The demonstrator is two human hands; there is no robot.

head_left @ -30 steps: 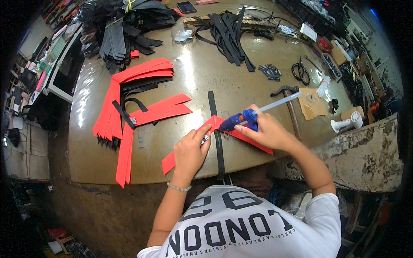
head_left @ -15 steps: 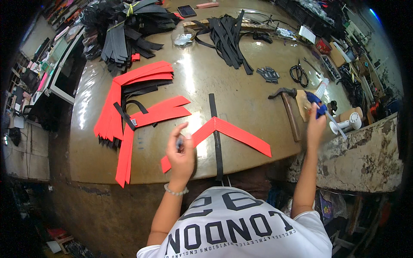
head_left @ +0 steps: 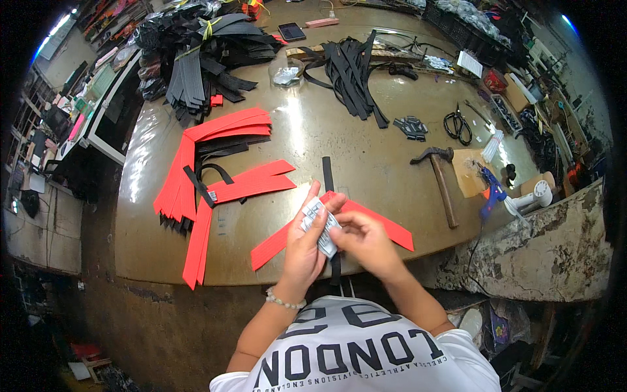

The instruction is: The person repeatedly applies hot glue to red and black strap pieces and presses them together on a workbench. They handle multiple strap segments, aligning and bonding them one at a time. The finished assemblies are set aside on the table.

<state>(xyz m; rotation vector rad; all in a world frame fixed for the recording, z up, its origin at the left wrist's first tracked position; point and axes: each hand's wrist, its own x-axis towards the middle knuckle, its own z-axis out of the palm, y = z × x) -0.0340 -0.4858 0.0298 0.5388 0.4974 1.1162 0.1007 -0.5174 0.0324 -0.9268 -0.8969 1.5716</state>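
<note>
My left hand (head_left: pixel 302 251) grips a small pale grey label or stack of labels (head_left: pixel 321 228) with dark print, thumb lying across it. The fingertips of my right hand (head_left: pixel 369 240) close on its right edge; whether they pinch a single piece is hidden. Beneath both hands lies a red strap (head_left: pixel 269 248) bent into a peak, its right arm (head_left: pixel 400 234) showing past my fingers. A narrow black strap (head_left: pixel 328 173) runs under the peak toward the table's front edge. On the right rests a blue glue gun (head_left: pixel 493 189), out of my hand.
Fanned red straps (head_left: pixel 179 170) and a joined red piece with a black loop (head_left: pixel 245 184) lie left. Behind are black strap bundles (head_left: pixel 353 78) and a glass jar (head_left: pixel 286 75). A hammer (head_left: pixel 444 186), scissors (head_left: pixel 458 125) and dark small pieces (head_left: pixel 410 127) sit right.
My right hand has let go of the glue gun at the right and come over to the label in my left hand. My left hand has shifted right, above the red peak.
</note>
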